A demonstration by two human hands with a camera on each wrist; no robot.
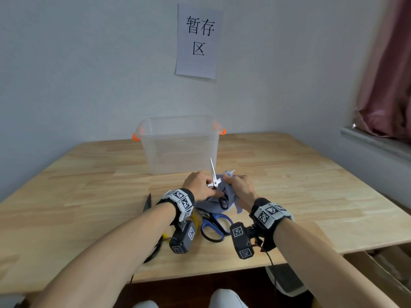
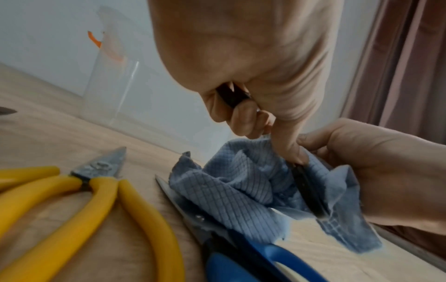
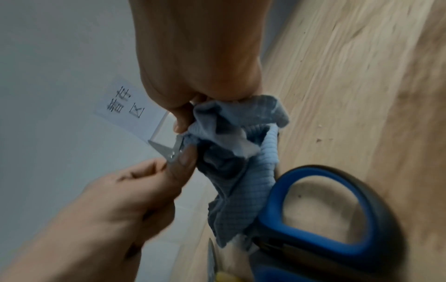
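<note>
Pinching the small scissors (image 1: 213,174) near the pivot, my left hand (image 1: 198,185) steadies them so my right hand (image 1: 242,190), gripping the cloth (image 1: 208,206), can wipe the handles.

We saw bright polished metal on the scissors (image 1: 212,171) and soft grid-woven cloth (image 2: 231,192), in front of the clear glossy plastic bin (image 1: 180,152). Under the bin, the table (image 1: 289,174) was matt, grained wood. The pliers (image 2: 101,187) wore smooth yellow plastic.

Both forearms (image 1: 124,238) reach forward and converge. The left grip (image 1: 201,185), fingers curled and pinching, touches the right grip (image 1: 241,188), which is also curled tight, knuckles up.
</note>
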